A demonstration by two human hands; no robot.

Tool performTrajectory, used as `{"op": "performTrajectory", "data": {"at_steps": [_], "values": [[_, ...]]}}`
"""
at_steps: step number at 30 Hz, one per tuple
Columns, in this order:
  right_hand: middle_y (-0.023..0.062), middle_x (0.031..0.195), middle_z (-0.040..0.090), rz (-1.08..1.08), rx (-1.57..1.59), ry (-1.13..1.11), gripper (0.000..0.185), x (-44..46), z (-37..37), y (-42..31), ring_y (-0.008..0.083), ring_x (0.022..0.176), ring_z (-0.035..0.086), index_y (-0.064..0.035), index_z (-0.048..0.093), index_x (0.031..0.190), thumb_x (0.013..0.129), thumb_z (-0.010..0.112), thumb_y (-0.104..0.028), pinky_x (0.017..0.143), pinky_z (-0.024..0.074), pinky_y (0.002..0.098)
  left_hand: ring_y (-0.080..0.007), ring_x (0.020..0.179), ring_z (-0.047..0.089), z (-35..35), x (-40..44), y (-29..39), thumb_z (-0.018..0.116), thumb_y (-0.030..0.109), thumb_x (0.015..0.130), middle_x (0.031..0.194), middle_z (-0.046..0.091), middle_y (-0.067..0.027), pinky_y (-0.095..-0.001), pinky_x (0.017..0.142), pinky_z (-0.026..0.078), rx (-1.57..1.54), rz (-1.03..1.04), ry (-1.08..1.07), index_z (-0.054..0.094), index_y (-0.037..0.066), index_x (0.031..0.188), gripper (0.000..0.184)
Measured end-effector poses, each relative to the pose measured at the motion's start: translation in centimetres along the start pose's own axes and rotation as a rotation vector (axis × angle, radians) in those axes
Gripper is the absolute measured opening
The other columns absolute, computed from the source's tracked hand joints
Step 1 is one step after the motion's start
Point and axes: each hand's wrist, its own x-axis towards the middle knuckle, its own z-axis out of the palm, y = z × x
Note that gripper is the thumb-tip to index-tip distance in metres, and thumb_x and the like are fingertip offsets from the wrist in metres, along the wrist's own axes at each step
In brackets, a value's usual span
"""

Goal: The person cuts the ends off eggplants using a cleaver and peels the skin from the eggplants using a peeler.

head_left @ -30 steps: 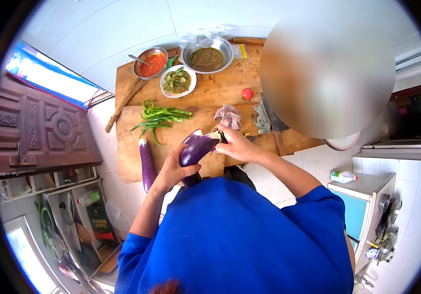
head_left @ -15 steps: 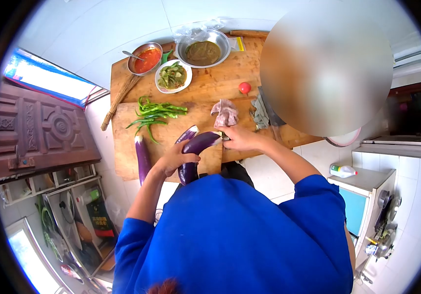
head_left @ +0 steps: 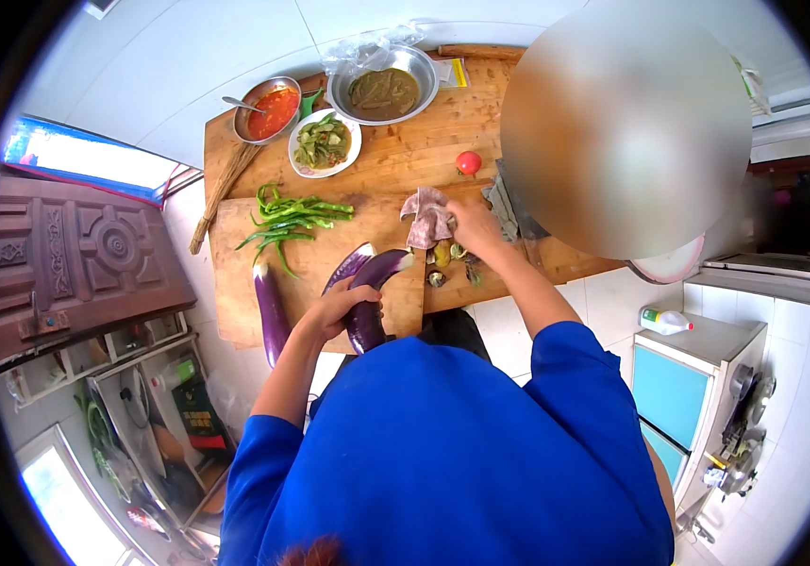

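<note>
My left hand is wrapped round a glossy purple eggplant, its pale cut end pointing up and right. A second eggplant lies beside it, partly hidden by it and my hand. A third eggplant rests at the board's left side. My right hand has curled fingers at the right edge of a crumpled pinkish cloth; whether it grips the cloth or something else is hidden. Just below lie small green and brown trimmings. Long green peppers lie on the cutting board.
On the wooden table stand a bowl of red sauce with a spoon, a plate of green vegetables and a metal basin. A tomato and a grey cloth lie to the right.
My right hand has moved up and right, away from the eggplant's stem end to the pinkish cloth, uncovering the trimmings. My left hand stays on the eggplant. The view has shifted slightly.
</note>
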Motion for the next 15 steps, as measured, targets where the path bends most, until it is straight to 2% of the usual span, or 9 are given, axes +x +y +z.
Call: {"op": "performTrajectory", "data": {"at_steps": [1, 2, 4, 7, 8, 10, 13, 14, 15], "values": [[0.0174, 0.107, 0.048, 0.163, -0.007, 0.046, 0.037, 0.4, 0.2, 0.5, 0.0362, 0.097, 0.052, -0.0124, 0.049, 0.108, 0.072, 0.056, -0.008, 0.081, 0.044, 0.0425, -0.0191, 0.072, 0.059, -0.3, 0.0, -0.2, 0.065, 0.013, 0.071, 0.081, 0.056, -0.009, -0.0315, 0.069, 0.052, -0.009, -0.009, 0.027, 0.05, 0.001, 0.101, 0.035], [0.0174, 0.107, 0.048, 0.163, -0.004, 0.043, 0.037, 0.9, 0.4, 0.9, 0.0362, 0.097, 0.052, -0.0124, 0.049, 0.108, 0.072, 0.056, -0.008, 0.081, 0.044, 0.0425, -0.0191, 0.072, 0.059, -0.6, 0.1, -0.6, 0.065, 0.013, 0.071, 0.081, 0.056, -0.009, -0.0315, 0.069, 0.052, -0.01, -0.012, 0.03, 0.05, 0.001, 0.101, 0.035], [0.0184, 0.12, 0.039, 0.411, 0.203, -0.285, 0.048, 1.7, 0.4, 1.3, 0.0363, 0.105, 0.048, -0.016, 0.044, 0.116, 0.072, 0.061, -0.014, 0.083, 0.0429, 0.0414, -0.0232, 0.074, 0.06, -1.1, 0.4, -1.0, 0.066, 0.015, 0.071, 0.082, 0.057, -0.0113, -0.0361, 0.072, 0.052, -0.047, -0.047, 0.04, 0.049, -0.001, 0.1, 0.038], [0.0184, 0.127, 0.039, 0.487, 0.118, -0.164, 0.06, 2.0, 1.6, 0.6, 0.0384, 0.111, 0.043, -0.0171, 0.041, 0.124, 0.07, 0.066, -0.023, 0.089, 0.0396, 0.0458, -0.0236, 0.074, 0.061, -1.4, 0.5, -1.4, 0.066, 0.016, 0.072, 0.082, 0.057, -0.0121, -0.0365, 0.072, 0.052, -0.074, -0.06, 0.057, 0.049, -0.001, 0.1, 0.037], [0.0184, 0.127, 0.039, 0.487, 0.118, -0.169, 0.06, 1.9, 1.9, 0.4, 0.0384, 0.111, 0.043, -0.0171, 0.041, 0.124, 0.07, 0.066, -0.023, 0.089, 0.0396, 0.0458, -0.0236, 0.074, 0.061, -1.5, 0.5, -1.5, 0.066, 0.016, 0.072, 0.082, 0.057, -0.0121, -0.0365, 0.072, 0.052, -0.077, -0.064, 0.059, 0.049, -0.001, 0.1, 0.037], [0.0077, 0.13, 0.039, 0.312, -0.069, -0.086, 0.06, 1.7, 1.4, -0.6, 0.0328, 0.11, 0.044, -0.0223, 0.044, 0.124, 0.069, 0.069, -0.024, 0.091, 0.033, 0.0505, -0.0239, 0.074, 0.061, -1.4, 0.5, -1.4, 0.065, 0.016, 0.073, 0.082, 0.058, -0.0128, -0.0369, 0.071, 0.052, -0.083, -0.068, 0.068, 0.049, -0.001, 0.1, 0.037], [0.0047, 0.122, 0.047, 0.195, -0.067, 0.101, 0.055, 3.0, 2.2, -0.2, 0.0297, 0.111, 0.045, -0.0231, 0.05, 0.121, 0.07, 0.07, -0.027, 0.093, 0.0268, 0.0552, -0.0236, 0.074, 0.061, -1.3, 0.9, -1.5, 0.065, 0.017, 0.073, 0.083, 0.058, -0.0124, -0.0362, 0.071, 0.052, -0.064, -0.078, 0.068, 0.05, -0.001, 0.099, 0.035], [0.0097, 0.111, 0.055, 0.243, 0.053, 0.119, 0.048, 3.9, 2.1, 0.3, 0.0292, 0.108, 0.048, -0.0155, 0.054, 0.115, 0.071, 0.069, -0.029, 0.092, 0.0327, 0.0487, -0.0236, 0.074, 0.061, -1.2, 1.2, -1.5, 0.065, 0.017, 0.073, 0.083, 0.058, -0.0124, -0.0362, 0.071, 0.052, -0.065, -0.08, 0.065, 0.05, -0.001, 0.099, 0.035], [0.0097, 0.111, 0.055, 0.248, 0.051, 0.116, 0.048, 4.5, 1.5, 0.8, 0.0292, 0.108, 0.048, -0.0155, 0.054, 0.115, 0.071, 0.069, -0.029, 0.092, 0.0327, 0.0487, -0.0233, 0.075, 0.061, -1.1, 1.5, -1.4, 0.065, 0.018, 0.073, 0.083, 0.059, -0.0121, -0.0358, 0.072, 0.052, -0.036, -0.081, 0.051, 0.051, 0.0, 0.098, 0.034]]}}
